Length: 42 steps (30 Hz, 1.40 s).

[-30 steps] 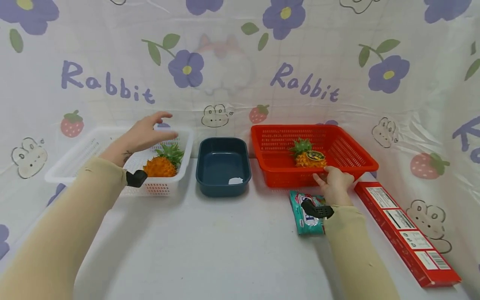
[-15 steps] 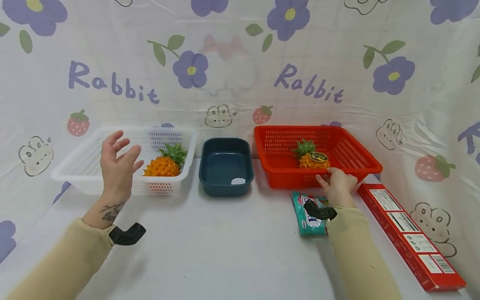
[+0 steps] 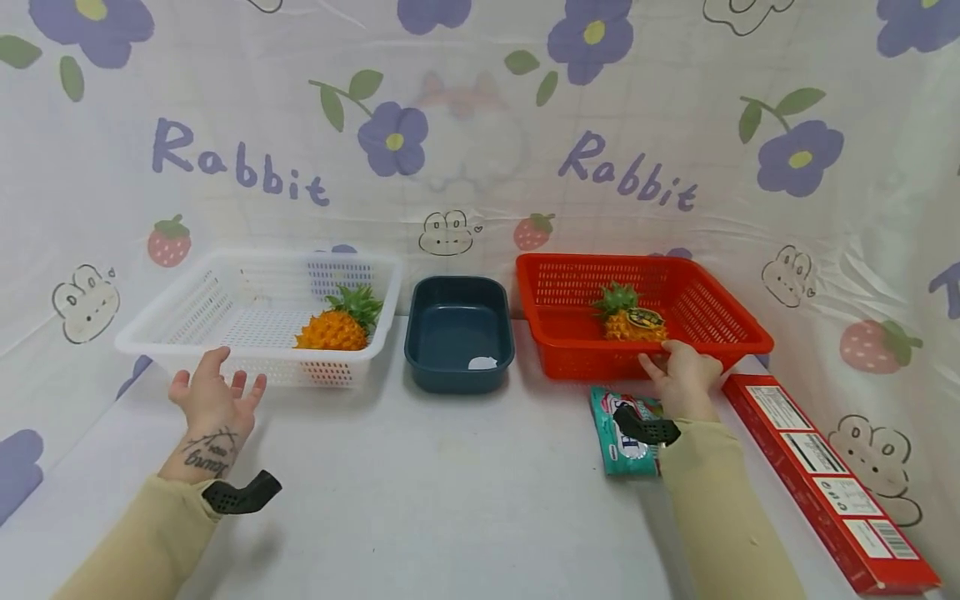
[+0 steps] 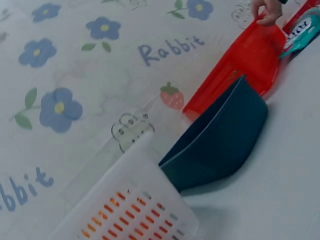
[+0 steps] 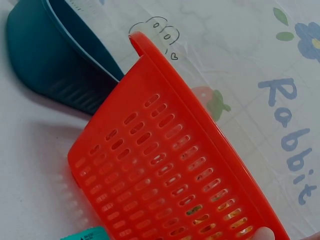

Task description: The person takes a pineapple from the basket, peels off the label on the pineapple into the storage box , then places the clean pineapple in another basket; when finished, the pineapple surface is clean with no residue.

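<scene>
My left hand [image 3: 217, 396] is at the front rim of a white plastic basket [image 3: 176, 348], fingers spread and holding nothing; whether a fingertip touches the rim I cannot tell. Inside that basket, at its right end, lies an orange knobbly pineapple [image 3: 333, 332] with green leaves. My right hand [image 3: 686, 379] pinches the front rim of a red plastic basket [image 3: 577, 358]; one fingertip [image 5: 264, 233] shows on the rim in the right wrist view. A smaller pineapple [image 3: 633, 325] with a dark oval label lies in the red basket.
Between the baskets stands a dark blue tub [image 3: 459, 379] with a white patch inside. A teal packet [image 3: 626, 442] lies below my right hand, partly hidden by the wrist. A long red box [image 3: 832, 483] lies at the right. A patterned curtain [image 3: 480, 125] hangs behind.
My left hand has come down and back from above the white basket to its front rim. The right hand stays at the red basket's rim. The whole view has shifted slightly.
</scene>
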Tool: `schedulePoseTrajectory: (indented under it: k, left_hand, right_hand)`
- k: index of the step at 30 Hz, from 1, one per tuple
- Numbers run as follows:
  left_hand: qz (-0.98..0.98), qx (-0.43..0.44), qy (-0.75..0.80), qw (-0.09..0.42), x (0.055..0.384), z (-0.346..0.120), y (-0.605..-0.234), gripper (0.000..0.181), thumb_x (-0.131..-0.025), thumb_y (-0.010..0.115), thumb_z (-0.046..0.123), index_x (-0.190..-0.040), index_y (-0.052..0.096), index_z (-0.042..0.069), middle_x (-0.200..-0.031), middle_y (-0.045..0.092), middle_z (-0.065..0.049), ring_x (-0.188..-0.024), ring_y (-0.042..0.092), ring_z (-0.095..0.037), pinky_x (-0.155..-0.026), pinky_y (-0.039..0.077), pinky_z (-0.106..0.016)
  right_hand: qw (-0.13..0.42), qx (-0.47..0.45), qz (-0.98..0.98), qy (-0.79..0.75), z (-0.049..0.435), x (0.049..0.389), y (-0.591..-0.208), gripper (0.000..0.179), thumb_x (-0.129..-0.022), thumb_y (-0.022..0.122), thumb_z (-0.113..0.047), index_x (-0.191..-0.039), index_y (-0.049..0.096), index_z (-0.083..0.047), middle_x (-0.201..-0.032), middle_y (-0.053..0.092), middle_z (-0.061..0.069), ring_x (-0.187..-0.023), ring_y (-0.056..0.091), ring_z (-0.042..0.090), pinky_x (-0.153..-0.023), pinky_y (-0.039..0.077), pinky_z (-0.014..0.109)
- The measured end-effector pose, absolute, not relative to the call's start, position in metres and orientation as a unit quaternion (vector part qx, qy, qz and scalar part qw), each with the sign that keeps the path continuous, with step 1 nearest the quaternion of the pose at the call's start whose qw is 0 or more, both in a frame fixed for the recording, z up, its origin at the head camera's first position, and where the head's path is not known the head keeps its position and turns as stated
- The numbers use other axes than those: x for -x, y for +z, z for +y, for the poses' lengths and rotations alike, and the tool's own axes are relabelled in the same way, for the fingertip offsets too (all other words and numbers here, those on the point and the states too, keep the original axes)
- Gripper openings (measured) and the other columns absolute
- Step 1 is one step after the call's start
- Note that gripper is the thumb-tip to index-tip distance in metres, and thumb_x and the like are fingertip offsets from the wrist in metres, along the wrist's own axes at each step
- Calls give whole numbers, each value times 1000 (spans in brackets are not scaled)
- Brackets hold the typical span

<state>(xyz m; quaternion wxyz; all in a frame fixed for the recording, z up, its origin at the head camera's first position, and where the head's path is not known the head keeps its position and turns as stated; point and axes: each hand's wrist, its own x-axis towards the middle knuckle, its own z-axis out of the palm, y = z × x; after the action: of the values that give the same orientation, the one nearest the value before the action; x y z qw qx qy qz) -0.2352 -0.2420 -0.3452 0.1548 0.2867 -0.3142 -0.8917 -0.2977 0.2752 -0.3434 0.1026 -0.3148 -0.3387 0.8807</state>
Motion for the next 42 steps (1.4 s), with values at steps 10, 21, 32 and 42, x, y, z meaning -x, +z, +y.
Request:
schedulePoseTrajectory:
  k: [10, 21, 32, 42]
  left_hand:
    - [-232, -212, -930, 190, 255, -257, -360, 81, -86, 61, 3, -129, 11, 50, -123, 30, 6, -113, 41, -17, -92, 46, -36]
    - [-249, -201, -921, 221, 264, -260, -366, 97, -81, 59, -12, -127, 9, 58, -130, 42, 8, -118, 48, -17, -93, 46, -38]
    - [-259, -204, -918, 220, 266, -257, -368, 96, -82, 58, -13, -128, 11, 57, -130, 41, 6, -118, 49, -17, -90, 48, -38]
    - [-261, -206, -916, 222, 265, -256, -368, 95, -83, 58, -11, -128, 11, 57, -130, 42, 6, -118, 49, -16, -90, 48, -38]
  right_hand:
    - [102, 315, -348, 877, 274, 299, -340, 90, -89, 57, -8, -140, -7, -45, -145, 19, -10, -128, 32, 14, -84, 52, 32]
    - [117, 321, -343, 875, 272, 304, -341, 89, -89, 58, -8, -141, -4, -43, -145, 21, -9, -127, 34, 15, -84, 52, 33]
    - [234, 361, -453, 781, 280, 294, -333, 74, -82, 68, -32, -133, 15, -31, -141, 20, -10, -124, 28, 9, -93, 43, 22]
    - [270, 228, -674, 649, 280, 306, -285, 47, -84, 61, -25, -117, 27, -23, -103, 31, -10, -97, 35, 8, -80, 36, 25]
